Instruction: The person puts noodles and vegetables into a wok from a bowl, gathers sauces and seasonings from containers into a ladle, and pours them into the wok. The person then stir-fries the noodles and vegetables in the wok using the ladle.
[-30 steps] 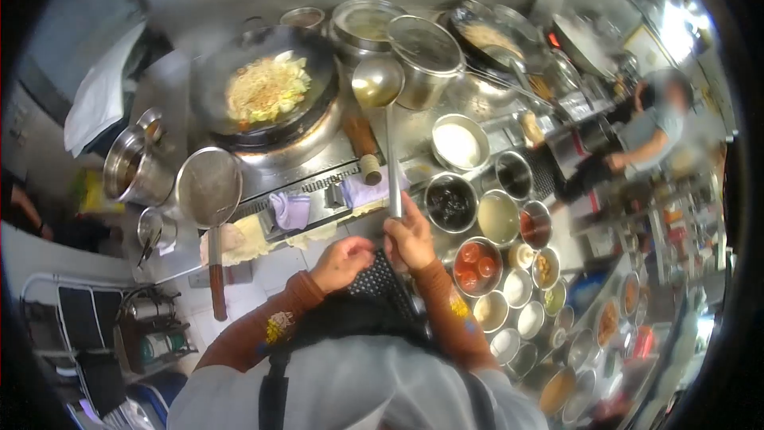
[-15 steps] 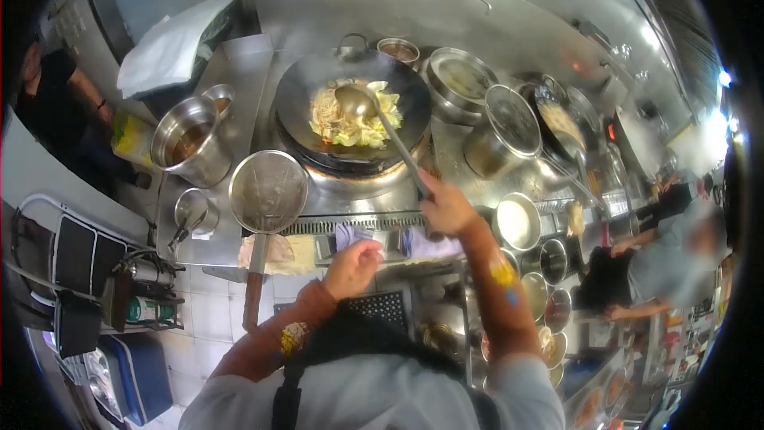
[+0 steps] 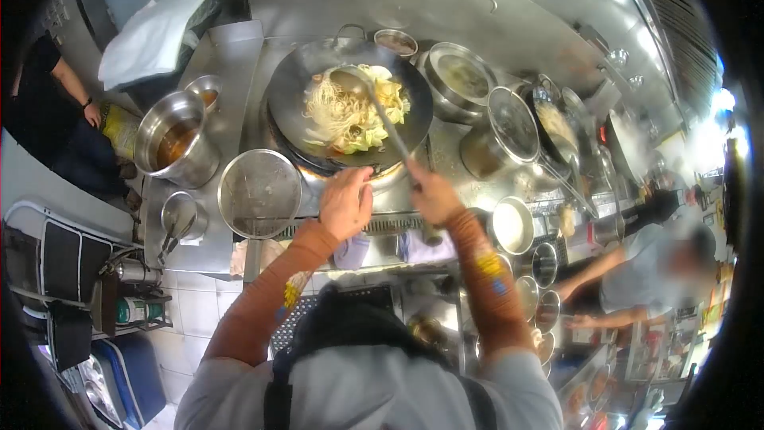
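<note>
Noodles with pale green leaves (image 3: 358, 115) lie in a large dark wok (image 3: 290, 95) on the stove. My right hand (image 3: 437, 197) is wrapped round the handle of a long metal ladle (image 3: 385, 118), whose bowl rests on the noodles. My left hand (image 3: 346, 203) is at the wok's near edge with its fingers raised and partly apart. Nothing shows in its palm; whether it touches the rim cannot be made out. A round strainer (image 3: 260, 193) lies to the left of my left hand.
Left of the wok stands a metal pot of brown liquid (image 3: 177, 139). Lidded pots (image 3: 459, 76) and another pan (image 3: 553, 115) are to the right. A white-filled bowl (image 3: 510, 224) is near my right forearm. A person (image 3: 652, 267) is at the right, another (image 3: 60, 123) at the left.
My left hand has moved up to the wok's near edge. The ladle bowl has shifted slightly up and left over the noodles, which are more spread out. The wok looks tilted.
</note>
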Demonstrator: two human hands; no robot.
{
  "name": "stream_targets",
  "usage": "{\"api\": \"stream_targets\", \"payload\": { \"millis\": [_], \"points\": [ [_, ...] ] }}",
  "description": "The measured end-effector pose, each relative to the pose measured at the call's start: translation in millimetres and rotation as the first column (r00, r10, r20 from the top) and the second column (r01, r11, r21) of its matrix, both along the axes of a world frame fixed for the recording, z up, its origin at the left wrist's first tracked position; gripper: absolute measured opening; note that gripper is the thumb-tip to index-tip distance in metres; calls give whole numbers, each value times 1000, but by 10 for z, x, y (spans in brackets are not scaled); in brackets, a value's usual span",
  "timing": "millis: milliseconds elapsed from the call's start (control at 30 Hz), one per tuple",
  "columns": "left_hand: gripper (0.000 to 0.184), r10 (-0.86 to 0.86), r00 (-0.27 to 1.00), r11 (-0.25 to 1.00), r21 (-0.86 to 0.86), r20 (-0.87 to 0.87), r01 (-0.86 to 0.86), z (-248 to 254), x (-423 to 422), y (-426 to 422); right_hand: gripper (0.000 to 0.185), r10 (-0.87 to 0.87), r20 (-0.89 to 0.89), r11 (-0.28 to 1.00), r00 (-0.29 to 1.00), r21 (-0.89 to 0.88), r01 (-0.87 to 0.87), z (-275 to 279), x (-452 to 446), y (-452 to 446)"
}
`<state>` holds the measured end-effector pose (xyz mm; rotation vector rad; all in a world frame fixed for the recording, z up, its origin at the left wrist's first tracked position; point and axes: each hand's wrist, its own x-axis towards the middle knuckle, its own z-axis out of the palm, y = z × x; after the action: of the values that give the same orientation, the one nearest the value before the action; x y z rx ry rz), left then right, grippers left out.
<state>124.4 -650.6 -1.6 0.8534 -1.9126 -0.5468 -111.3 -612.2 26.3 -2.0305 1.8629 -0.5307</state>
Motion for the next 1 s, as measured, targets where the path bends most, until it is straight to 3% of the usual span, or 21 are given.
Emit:
{"api": "stream_targets", "payload": {
  "millis": [33,133,167,267,300,367,467,600,700,800,833,867,900,933,1000],
  "points": [
    [31,51,998,990,-130,43,-45,6,-34,-87,66,5,75,1000,997,4,-6,49,136,94],
    [31,67,994,985,-167,83,-52,60,69,-181,65,-113,373,978,921,205,37,394,-83,424],
    [30,92,989,979,-194,114,-69,78,103,-188,67,-246,513,947,823,309,90,542,-89,457],
    [29,60,967,992,-120,246,-31,64,31,-271,68,-332,367,943,869,145,299,399,-95,116],
    [19,75,961,982,-188,267,-24,28,-45,-329,69,-367,390,930,845,173,324,272,-136,-99],
    [15,42,917,990,-142,396,16,-97,-166,-447,70,-302,500,953,812,139,269,37,-124,-490],
    [25,50,888,993,-119,457,6,-180,-260,-531,71,-113,409,990,905,122,69,-73,51,-656],
    [27,24,895,994,-104,445,26,-214,-229,-560,67,198,80,970,977,126,-207,287,-162,-17],
    [27,53,901,990,-143,430,10,-231,-247,-554,71,46,359,977,932,179,-118,532,-464,529],
    [27,73,904,982,-191,422,10,-360,-272,-589,70,74,209,964,975,-265,-17,-12,-394,766],
    [25,53,932,981,-191,359,18,-326,-301,-562,70,-137,214,987,967,-49,151,-295,-284,806],
    [24,18,956,982,-184,294,38,-273,-305,-531,71,-72,244,970,967,-210,126,-851,-231,780],
    [20,12,945,985,-166,328,45,-306,-308,-548,73,-126,370,970,921,-147,191,-1061,35,865],
    [18,6,956,973,-223,294,63,-356,-304,-595,75,-215,477,977,852,93,194,-1041,221,948],
    [22,122,921,971,-238,369,-34,-431,-308,-598,77,-144,723,967,675,-43,252,-942,482,1122]
  ]
}}
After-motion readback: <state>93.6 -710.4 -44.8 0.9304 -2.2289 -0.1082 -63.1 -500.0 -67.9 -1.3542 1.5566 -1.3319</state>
